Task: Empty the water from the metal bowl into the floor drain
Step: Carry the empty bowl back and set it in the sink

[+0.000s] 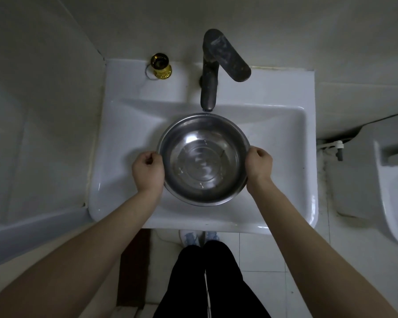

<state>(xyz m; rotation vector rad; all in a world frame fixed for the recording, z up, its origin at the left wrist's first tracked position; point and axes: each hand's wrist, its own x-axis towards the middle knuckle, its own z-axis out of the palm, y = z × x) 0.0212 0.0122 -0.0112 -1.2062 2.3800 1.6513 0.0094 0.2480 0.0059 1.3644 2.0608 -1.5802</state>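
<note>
A round metal bowl (203,159) sits level in the white sink basin (133,138), right below the spout of the dark faucet (213,72). Clear water lies in its bottom, rippling faintly. My left hand (147,169) grips the bowl's left rim with curled fingers. My right hand (259,165) grips the right rim the same way. No floor drain shows in this view.
A small gold cup (161,66) stands on the sink's back left corner. A white toilet (395,180) is at the right, a bathtub edge (32,228) at the left. Below the sink are white floor tiles (257,251), my dark trousers and pale shoes.
</note>
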